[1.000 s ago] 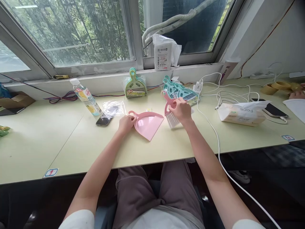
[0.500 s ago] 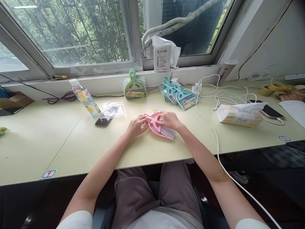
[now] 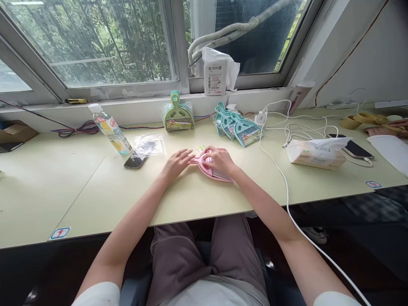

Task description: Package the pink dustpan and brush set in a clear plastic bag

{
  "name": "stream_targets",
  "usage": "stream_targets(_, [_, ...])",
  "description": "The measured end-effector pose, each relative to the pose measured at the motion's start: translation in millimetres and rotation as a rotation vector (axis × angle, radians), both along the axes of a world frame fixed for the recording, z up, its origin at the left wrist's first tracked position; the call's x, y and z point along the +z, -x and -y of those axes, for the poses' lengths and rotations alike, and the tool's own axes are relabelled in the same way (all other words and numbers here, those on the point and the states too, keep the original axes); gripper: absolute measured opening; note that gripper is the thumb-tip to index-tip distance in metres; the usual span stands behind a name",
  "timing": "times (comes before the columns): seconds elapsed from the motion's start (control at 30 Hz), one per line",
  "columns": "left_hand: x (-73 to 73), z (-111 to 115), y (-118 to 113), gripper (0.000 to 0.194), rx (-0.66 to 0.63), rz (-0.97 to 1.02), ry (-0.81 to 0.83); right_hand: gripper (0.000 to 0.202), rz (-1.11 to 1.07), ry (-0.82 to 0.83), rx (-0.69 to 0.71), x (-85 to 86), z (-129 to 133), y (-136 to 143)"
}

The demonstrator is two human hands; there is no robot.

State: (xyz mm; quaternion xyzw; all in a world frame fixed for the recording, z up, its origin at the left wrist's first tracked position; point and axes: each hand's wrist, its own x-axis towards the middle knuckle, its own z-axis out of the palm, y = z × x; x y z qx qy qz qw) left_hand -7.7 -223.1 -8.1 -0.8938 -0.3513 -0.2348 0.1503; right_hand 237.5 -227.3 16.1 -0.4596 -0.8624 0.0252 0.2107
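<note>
A pink dustpan (image 3: pixel 207 170) lies flat on the pale green table (image 3: pixel 95 187) with a pink brush (image 3: pixel 219 174) nested in it, white bristles toward me. My right hand (image 3: pixel 220 160) presses down on the brush's top. My left hand (image 3: pixel 176 163) rests at the set's left, fingers on the handle end. Behind stand a packed green dustpan set (image 3: pixel 178 114) against the sill and a small pile of packed teal sets (image 3: pixel 238 126).
A drink bottle (image 3: pixel 110 130), a phone (image 3: pixel 135 161) and an empty clear bag (image 3: pixel 149 144) lie to the left. White cables (image 3: pixel 287 170), a tissue pack (image 3: pixel 315 154) and another phone (image 3: pixel 358 148) are at right. Another person's hand (image 3: pixel 395 126) is at the far right edge.
The brush was apart from the dustpan, in my right hand. I brought it over and laid it into the dustpan; now both hands rest on the joined set.
</note>
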Motion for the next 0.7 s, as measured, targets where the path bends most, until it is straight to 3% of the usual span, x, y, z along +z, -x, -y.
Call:
stream_targets(0.17, [1.5,4,0,0.035,-0.08,-0.125,-0.023,0.021,-0.041,0.021,-0.006,-0.5,-1,-1])
stream_targets(0.33, [-3.2,4,-1,0.038,-0.086,-0.127,-0.013,0.02,-0.084,0.054,0.025,-2.3,-5,-4])
stream_targets(0.7, [2.1,8,-17,0.037,-0.027,0.023,0.25,0.018,-0.022,0.101,0.03,3.2,-11,-5])
